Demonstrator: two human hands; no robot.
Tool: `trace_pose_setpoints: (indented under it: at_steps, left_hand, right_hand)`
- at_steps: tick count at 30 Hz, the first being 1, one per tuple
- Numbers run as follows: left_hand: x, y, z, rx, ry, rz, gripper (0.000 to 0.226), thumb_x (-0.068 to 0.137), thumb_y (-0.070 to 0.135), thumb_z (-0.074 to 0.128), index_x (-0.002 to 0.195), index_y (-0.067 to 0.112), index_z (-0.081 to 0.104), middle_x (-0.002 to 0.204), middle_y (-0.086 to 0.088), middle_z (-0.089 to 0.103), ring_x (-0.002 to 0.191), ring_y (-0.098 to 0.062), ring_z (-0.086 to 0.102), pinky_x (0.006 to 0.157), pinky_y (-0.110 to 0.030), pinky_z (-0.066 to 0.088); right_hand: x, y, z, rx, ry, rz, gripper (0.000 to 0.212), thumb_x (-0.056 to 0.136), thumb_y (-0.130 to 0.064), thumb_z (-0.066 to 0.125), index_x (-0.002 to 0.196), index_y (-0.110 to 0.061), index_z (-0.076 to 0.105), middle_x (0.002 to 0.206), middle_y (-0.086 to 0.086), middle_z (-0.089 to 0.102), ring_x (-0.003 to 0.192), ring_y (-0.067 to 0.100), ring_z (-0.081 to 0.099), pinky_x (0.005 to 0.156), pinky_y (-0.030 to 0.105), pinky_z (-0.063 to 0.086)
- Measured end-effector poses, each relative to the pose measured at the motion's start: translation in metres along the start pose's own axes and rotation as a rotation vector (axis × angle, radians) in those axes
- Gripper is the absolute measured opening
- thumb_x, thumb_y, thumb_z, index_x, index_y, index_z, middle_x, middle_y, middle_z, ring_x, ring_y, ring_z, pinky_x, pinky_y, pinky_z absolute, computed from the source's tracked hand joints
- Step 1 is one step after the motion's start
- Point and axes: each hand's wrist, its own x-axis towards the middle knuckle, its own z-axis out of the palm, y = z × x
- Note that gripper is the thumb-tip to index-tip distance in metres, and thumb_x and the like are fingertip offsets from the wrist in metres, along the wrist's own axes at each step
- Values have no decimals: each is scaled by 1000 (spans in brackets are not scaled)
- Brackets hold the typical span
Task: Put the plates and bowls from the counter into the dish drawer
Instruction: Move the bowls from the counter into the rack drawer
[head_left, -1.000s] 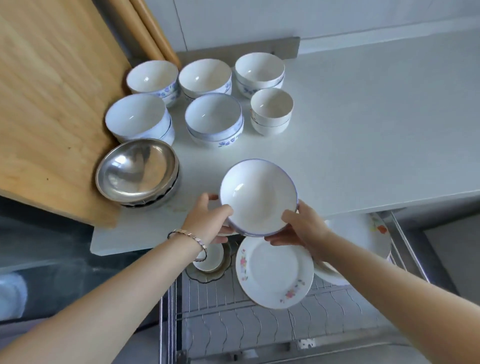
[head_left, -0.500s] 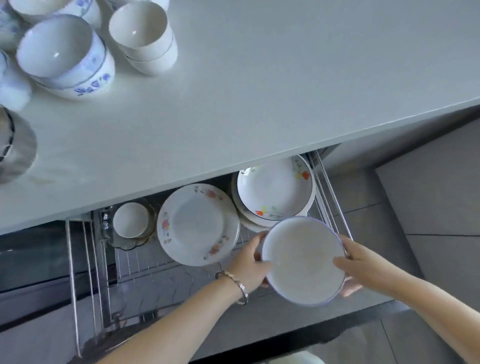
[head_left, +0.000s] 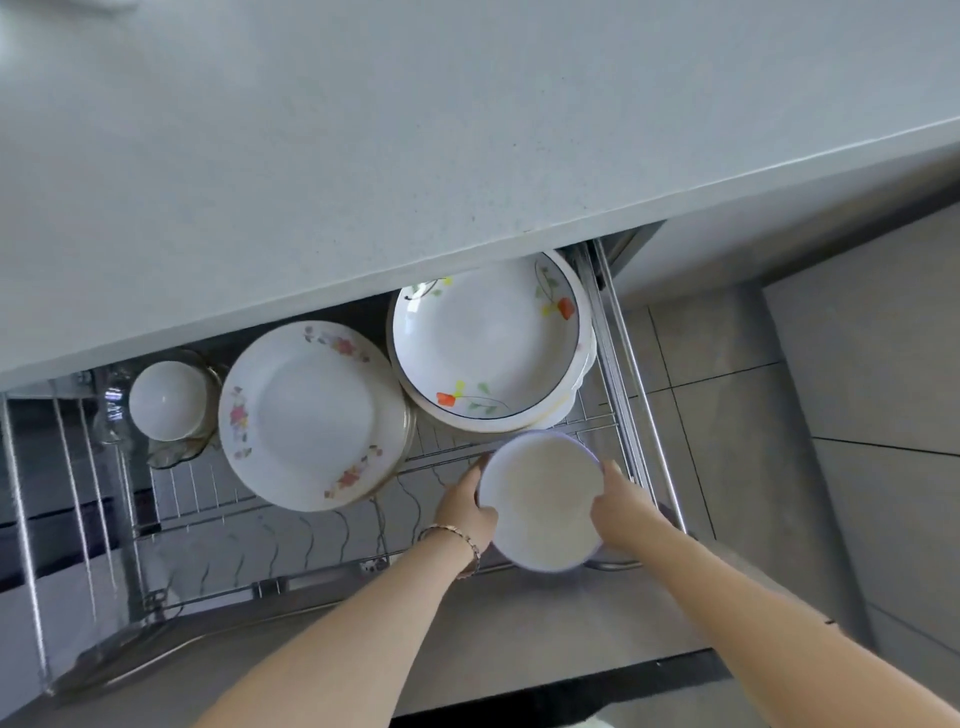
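Note:
A white bowl with a blue rim (head_left: 540, 499) is low over the front right of the open wire dish drawer (head_left: 260, 519). My left hand (head_left: 465, 506) grips its left edge and my right hand (head_left: 618, 506) grips its right edge. Behind it in the drawer lies a stack of deep plates with orange flowers (head_left: 488, 343). A stack of flat plates with pink flowers (head_left: 311, 415) fills the drawer's middle. A small white bowl (head_left: 166, 400) sits on a glass dish at the drawer's back left. The counter's bowls are out of view.
The pale counter top (head_left: 415, 130) overhangs the back of the drawer. The drawer's front left holds bare wire plate racks (head_left: 218, 545). A metal slide rail (head_left: 639, 395) runs along the drawer's right side, with tiled floor (head_left: 753, 441) beyond.
Both hands carried the blue-rimmed bowl off the counter and down into the drawer's front right. My view tilted down, so the bowls on the counter left the frame.

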Motion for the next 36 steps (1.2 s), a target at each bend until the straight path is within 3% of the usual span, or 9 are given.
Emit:
trace_pose_setpoints:
  at_steps: [4, 9, 13, 16, 19, 23, 32, 36]
  left_hand:
    - [9, 7, 12, -31, -55, 20, 73, 79, -9, 35, 138, 32, 40, 107, -7, 58, 95, -23, 52, 90, -42, 53]
    - [16, 18, 24, 53, -104, 21, 74, 84, -4, 36, 146, 34, 26, 129, -8, 56, 110, -26, 55, 84, -24, 44]
    - [20, 19, 23, 135, -116, 41, 68, 90, 5, 42, 147, 35, 20, 131, -8, 54, 114, -29, 55, 86, -29, 47]
    - [21, 14, 22, 85, -7, 42, 53, 85, 8, 51, 135, 25, 47, 110, -11, 65, 94, -28, 61, 83, -32, 55]
    - [17, 7, 26, -38, 47, -13, 39, 83, 7, 57, 120, 17, 60, 83, -9, 65, 67, -22, 63, 61, -28, 60]
    - [19, 2, 33, -43, 60, -14, 39, 82, 10, 57, 121, 18, 61, 81, -7, 66, 81, -30, 69, 78, -43, 59]
    - [22, 3, 44, -39, -15, 27, 43, 87, 10, 52, 130, 14, 54, 109, -16, 69, 98, -30, 67, 85, -43, 57]
    - [21, 9, 40, 102, -62, 66, 38, 91, 12, 46, 128, 11, 51, 115, -17, 66, 102, -34, 65, 89, -42, 55]
  right_hand:
    - [7, 9, -5, 12, 44, 52, 58, 88, 2, 33, 143, -14, 27, 126, 20, 54, 113, 35, 54, 84, 34, 44]
    - [8, 15, -4, -92, 114, 112, 58, 89, 2, 38, 144, -8, 22, 126, 19, 54, 115, 35, 55, 92, 36, 45]
    - [4, 3, -2, -415, 250, -106, 64, 88, 5, 39, 146, -5, 15, 139, 14, 38, 126, 29, 46, 98, 32, 41]
    - [11, -6, -14, -612, 311, -306, 50, 87, 5, 39, 136, -4, 31, 138, 10, 38, 129, 26, 38, 98, 31, 39]
    - [19, -18, -24, -651, 249, -323, 38, 87, 7, 40, 123, -7, 44, 125, 11, 52, 118, 29, 51, 90, 35, 45]
    - [22, -27, -33, -748, 212, -321, 34, 86, 9, 41, 116, -6, 50, 116, 11, 59, 108, 31, 60, 85, 35, 48]
    - [17, -25, -31, -828, 240, -274, 35, 85, 11, 46, 117, -4, 53, 117, 11, 61, 110, 27, 59, 85, 31, 49]
    - [14, -28, -33, -836, 232, -248, 36, 84, 13, 46, 115, -4, 55, 115, 11, 62, 108, 27, 59, 84, 30, 49]
